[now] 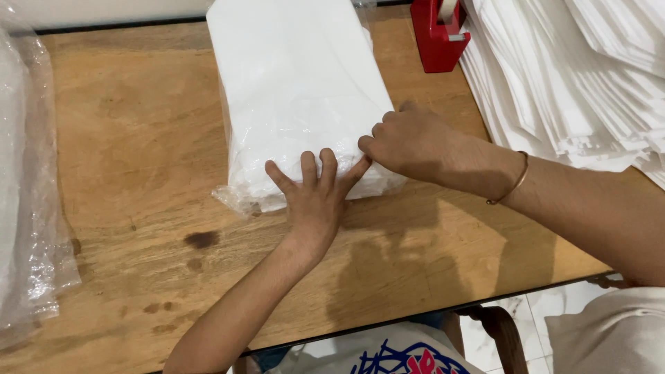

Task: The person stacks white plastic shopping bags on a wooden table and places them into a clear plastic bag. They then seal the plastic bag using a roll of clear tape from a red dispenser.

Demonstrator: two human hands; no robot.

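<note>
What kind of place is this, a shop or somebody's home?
Likely a small packing spot, perhaps at home. On a worn wooden table, both hands press a clear-wrapped white bundle, with a red tape dispenser and stacks of flat white sheets close by.

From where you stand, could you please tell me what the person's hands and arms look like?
Both hands are bare, with no gloves or rings visible. The left hand and its forearm carry nothing, and no sleeve shows. The right hand has a thin metal bangle at the wrist; its forearm is also bare.
</note>
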